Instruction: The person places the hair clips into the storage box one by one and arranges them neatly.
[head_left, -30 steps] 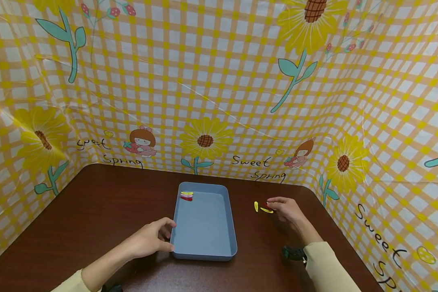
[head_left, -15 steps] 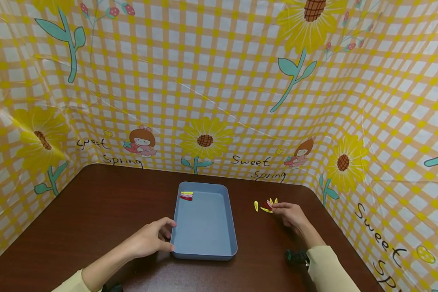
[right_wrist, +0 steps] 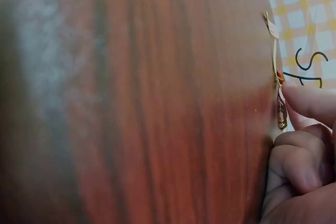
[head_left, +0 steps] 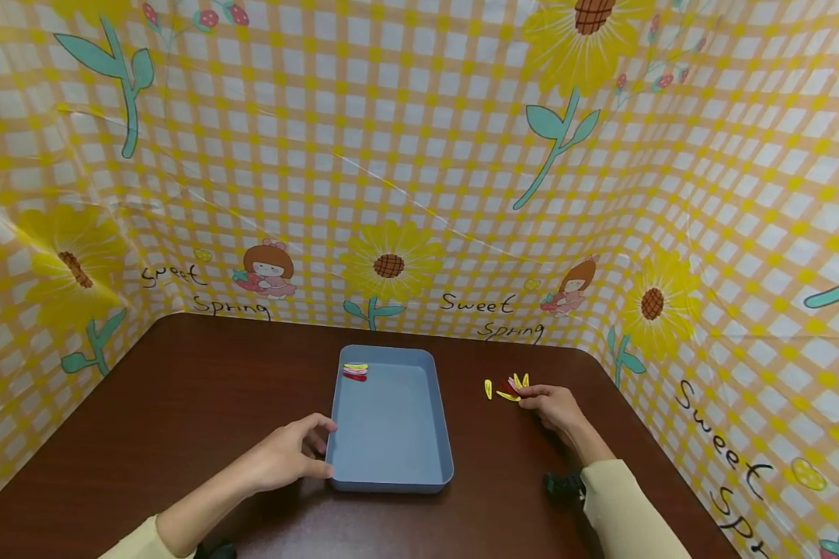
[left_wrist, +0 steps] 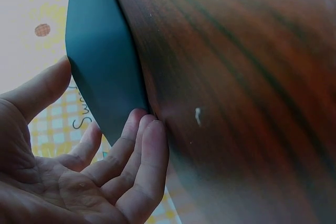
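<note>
The left hand (head_left: 290, 454) rests at the left wall of a blue-grey tray (head_left: 391, 487), with thumb and index fingertip at the rim. In the left wrist view, other bent fingers (left_wrist: 153, 137) touch the tray's outer wall low down. Inside the tray's far left corner lie yellow, pink and red snap hair clips (head_left: 355, 373). To the right of the tray, the right hand (head_left: 554, 405) pinches at a pink hair clip (head_left: 512, 383) among a small group. A red clip (head_left: 508, 388) and several yellow clips (head_left: 488, 389) lie around it. The fingers partly hide this group.
The dark brown wooden table (head_left: 252, 373) carries the tray and clips. A yellow checked cloth (head_left: 419, 155) with sunflowers hangs behind and on both sides. Near the right sleeve (head_left: 629, 505) a dark strap (head_left: 562, 485) shows at the wrist.
The right hand has shifted slightly right and back from the group, uncovering yellow and pink clips, and now stays at the pink one. The left hand keeps its place. The head view has tilted slightly.
</note>
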### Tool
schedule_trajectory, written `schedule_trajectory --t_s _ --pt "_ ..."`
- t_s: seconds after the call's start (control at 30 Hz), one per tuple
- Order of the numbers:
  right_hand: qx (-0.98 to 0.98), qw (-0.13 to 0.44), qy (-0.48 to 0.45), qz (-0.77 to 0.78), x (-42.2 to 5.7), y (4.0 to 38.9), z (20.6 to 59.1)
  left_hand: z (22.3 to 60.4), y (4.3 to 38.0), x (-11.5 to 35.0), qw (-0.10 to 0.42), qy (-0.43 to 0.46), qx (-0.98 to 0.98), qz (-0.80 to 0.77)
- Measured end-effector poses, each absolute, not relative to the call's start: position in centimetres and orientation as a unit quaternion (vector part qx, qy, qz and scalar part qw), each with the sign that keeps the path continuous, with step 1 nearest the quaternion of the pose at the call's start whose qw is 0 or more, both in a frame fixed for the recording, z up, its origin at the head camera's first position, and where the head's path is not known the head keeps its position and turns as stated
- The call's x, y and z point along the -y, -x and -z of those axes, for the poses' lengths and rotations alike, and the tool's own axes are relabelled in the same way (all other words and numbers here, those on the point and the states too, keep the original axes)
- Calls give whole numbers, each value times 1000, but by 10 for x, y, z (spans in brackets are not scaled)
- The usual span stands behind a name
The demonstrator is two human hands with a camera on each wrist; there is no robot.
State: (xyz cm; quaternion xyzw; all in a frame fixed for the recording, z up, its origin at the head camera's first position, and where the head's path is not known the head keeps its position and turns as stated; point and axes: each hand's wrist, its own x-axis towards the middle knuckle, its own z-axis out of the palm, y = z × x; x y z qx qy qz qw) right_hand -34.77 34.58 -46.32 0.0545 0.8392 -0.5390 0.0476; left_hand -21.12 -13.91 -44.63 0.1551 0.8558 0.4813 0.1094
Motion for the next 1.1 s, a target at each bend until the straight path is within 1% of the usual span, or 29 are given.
schedule_trajectory --t_s 0.13,0.37,0.7,1.1 --pt "-844 46 -59 531 -344 352 464 447 211 140 108 -146 -857 -482" --pt "-854 31 -63 515 -341 348 465 446 211 140 107 -156 -854 -485" --pt "-868 29 -74 491 -342 351 472 447 211 140 111 -154 -855 -483" --pt "-873 18 -67 483 -340 356 473 447 212 140 103 -158 -853 -487"
